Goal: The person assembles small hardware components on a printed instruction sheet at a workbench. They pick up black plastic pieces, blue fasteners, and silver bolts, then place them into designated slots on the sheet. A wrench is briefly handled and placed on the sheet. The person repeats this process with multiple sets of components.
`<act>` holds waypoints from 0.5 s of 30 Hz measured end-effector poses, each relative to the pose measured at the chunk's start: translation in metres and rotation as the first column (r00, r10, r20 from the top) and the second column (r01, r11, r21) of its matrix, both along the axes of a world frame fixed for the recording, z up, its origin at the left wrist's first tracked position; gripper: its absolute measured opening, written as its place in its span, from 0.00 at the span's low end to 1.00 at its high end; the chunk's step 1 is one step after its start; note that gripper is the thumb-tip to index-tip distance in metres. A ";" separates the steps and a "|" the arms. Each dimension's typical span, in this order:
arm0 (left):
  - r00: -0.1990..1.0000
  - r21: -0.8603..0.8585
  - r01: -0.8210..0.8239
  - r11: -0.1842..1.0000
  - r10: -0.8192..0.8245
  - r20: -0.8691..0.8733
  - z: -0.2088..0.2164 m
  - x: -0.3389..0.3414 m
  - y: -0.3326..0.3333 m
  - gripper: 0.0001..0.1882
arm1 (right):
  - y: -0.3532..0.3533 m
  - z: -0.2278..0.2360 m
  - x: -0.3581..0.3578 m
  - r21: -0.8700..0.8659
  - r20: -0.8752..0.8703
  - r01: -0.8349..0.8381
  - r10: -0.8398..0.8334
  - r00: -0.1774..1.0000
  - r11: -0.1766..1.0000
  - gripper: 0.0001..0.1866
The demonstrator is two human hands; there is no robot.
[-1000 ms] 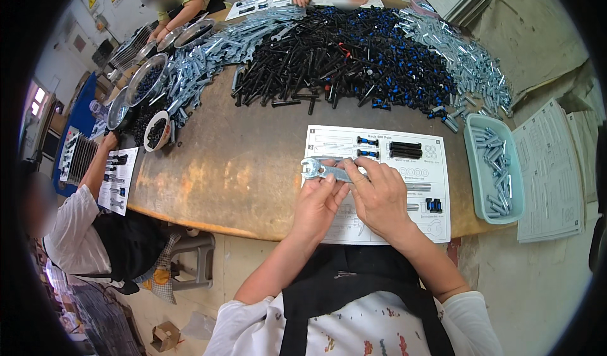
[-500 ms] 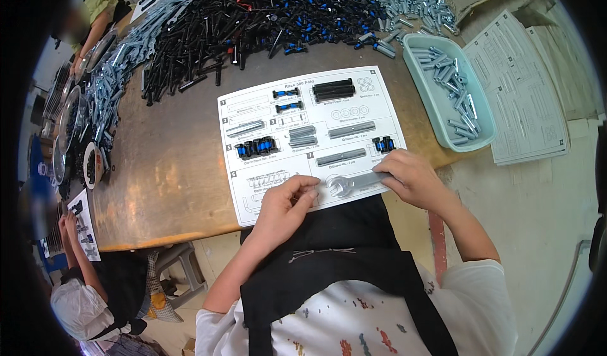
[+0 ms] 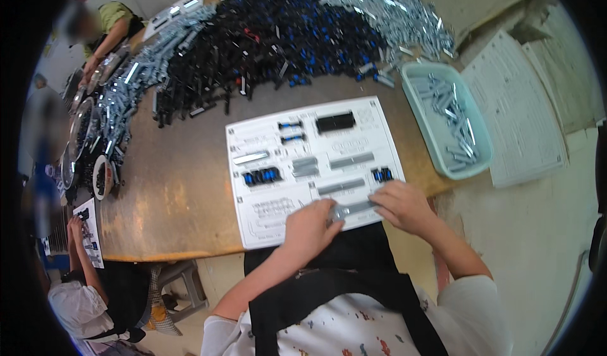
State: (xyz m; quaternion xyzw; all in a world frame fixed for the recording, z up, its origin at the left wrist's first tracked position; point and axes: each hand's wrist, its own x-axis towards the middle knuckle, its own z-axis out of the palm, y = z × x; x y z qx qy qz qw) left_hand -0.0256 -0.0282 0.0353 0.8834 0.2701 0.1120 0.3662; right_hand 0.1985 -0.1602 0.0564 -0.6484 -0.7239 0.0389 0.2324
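My right hand (image 3: pixel 403 207) pinches the shank of a silver wrench (image 3: pixel 356 210) lying low over the near edge of a white printed sheet (image 3: pixel 256 215). Around the wrench's jaw end, the thumb and fingers of my left hand (image 3: pixel 308 229) are closed, partly hiding it. Laid out on the sheet are grey metal sleeves (image 3: pixel 341 187), a row of black bolts with blue bands (image 3: pixel 262 176) and a smaller bolt group (image 3: pixel 382 174) just beyond my right fingers. Long black bolts (image 3: pixel 335 122) lie near the sheet's far edge. The picture is somewhat blurred.
A heap of black and blue-banded bolts (image 3: pixel 265 46) spans the table's far side, with silver sleeves (image 3: pixel 392 21) beside it. A pale green tray (image 3: pixel 436 160) holding sleeves stands at the right. Bowls (image 3: pixel 103 178) and co-workers are at the left.
My left hand has moved right onto the wrench's jaw end; before, it was apart from it. My right hand keeps its hold. The whole view has shifted, with the table lower in it.
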 end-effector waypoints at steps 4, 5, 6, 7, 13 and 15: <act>0.998 0.009 0.035 0.999 -0.035 -0.047 0.003 0.004 0.005 0.23 | 0.018 0.023 0.020 0.079 -0.035 0.137 -0.135 0.990 0.987 0.10; 0.999 -0.026 0.012 1.000 -0.013 -0.043 0.003 0.001 0.007 0.23 | 0.032 0.029 0.029 0.103 -0.051 0.194 -0.189 0.981 0.976 0.10; 0.999 -0.066 0.000 0.998 -0.002 -0.035 0.003 -0.001 0.008 0.24 | 0.051 0.033 0.038 0.073 -0.094 0.248 -0.241 0.966 0.966 0.10; 1.000 -0.114 0.000 0.994 -0.003 -0.023 0.003 -0.004 0.008 0.24 | 0.070 0.034 0.046 0.034 -0.129 0.311 -0.304 0.944 0.950 0.10; 0.957 -0.272 -0.229 0.935 0.267 0.112 0.007 -0.070 0.023 0.20 | 0.148 -0.033 0.124 -0.081 0.145 0.537 -0.523 0.840 0.840 0.20; 0.865 -0.319 -0.425 0.847 0.484 0.132 -0.012 -0.108 0.024 0.15 | 0.155 -0.043 0.138 -0.100 0.179 0.557 -0.536 0.825 0.824 0.18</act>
